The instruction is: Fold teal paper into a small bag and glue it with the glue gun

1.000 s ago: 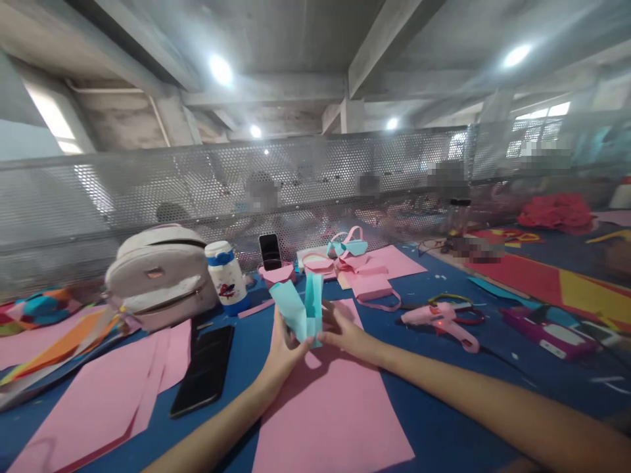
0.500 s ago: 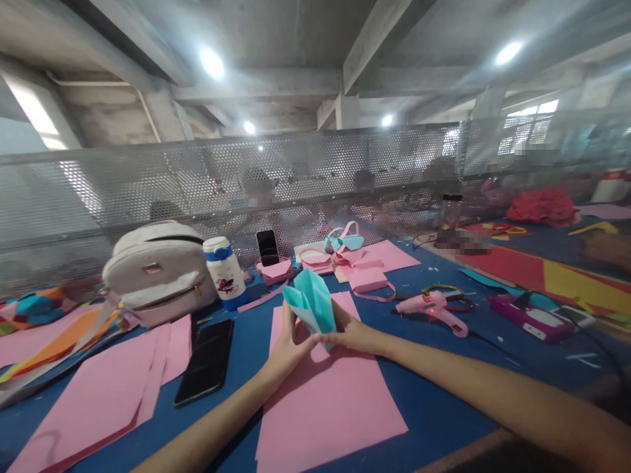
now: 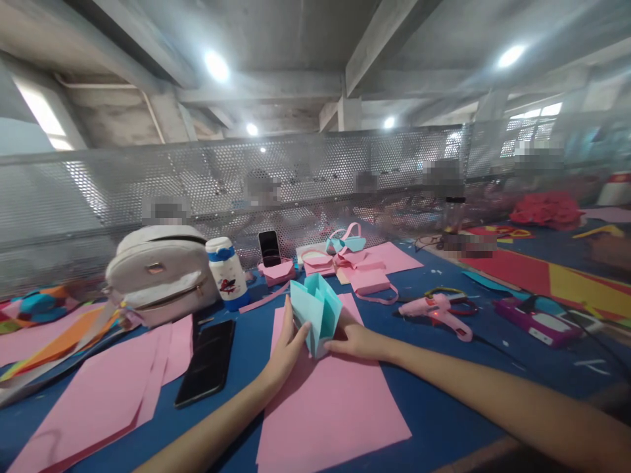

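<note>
A folded light-blue paper bag (image 3: 315,315) is held between my two hands, its top spread apart and its inner folds showing. My left hand (image 3: 290,338) grips its left side, thumb on the near face. On the lower right side, my right hand (image 3: 352,338) pinches the paper; some of its fingers are hidden behind it. Beneath the hands lie pink paper sheets (image 3: 335,414). Beyond them sit small pink paper bags (image 3: 371,281) and a blue paper bag with a pink handle (image 3: 348,244).
A black phone (image 3: 206,364), a white bottle (image 3: 227,272) and a pale backpack (image 3: 162,276) are on the left, near more pink sheets (image 3: 103,394). To the right lie a pink glue gun (image 3: 436,312), scissors (image 3: 458,301) and a purple-and-white box (image 3: 537,322). A perforated metal screen (image 3: 305,164) stands behind.
The light-blue paper bag has turned, so its near face and folds show differently. My left thumb has moved up onto its face. The camera view has shifted slightly.
</note>
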A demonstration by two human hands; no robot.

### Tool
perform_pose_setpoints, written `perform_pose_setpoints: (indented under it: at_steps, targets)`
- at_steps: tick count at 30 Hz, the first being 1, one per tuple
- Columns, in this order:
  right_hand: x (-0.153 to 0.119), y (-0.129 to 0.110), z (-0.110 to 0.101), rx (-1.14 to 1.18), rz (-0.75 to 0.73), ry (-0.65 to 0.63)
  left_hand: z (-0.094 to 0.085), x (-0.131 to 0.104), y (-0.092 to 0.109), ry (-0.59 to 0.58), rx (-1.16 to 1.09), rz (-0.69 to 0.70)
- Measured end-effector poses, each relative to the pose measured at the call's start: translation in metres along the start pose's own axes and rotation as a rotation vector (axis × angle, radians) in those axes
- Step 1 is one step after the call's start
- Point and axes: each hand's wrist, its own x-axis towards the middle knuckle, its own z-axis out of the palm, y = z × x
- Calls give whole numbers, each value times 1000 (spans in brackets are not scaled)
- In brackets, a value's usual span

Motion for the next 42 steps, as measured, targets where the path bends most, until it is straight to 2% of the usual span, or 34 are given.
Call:
perform_pose_setpoints:
  at_steps: [13,19,24,29,34,38,42]
  targets:
    - [4,10,5,125,-26,119,7,-2,12,-71,69,94]
    - [2,1,3,147,-45,88,5,3,3,-137,-27,111]
    - [2,-1,1,164,-61,113,5,2,7,-164,-87,83]
    - [7,7,-1,209,-59,224,7,2,15,-134,-126,70]
    - [13,13,-1,251,-23,259,4,0,17,-118,-163,2]
    - [14,17,0,203,-10,305,-1,-1,9,-38,-178,-80]
    - [15,28,-3,94,-8,422,-2,0,0,43,-173,-136]
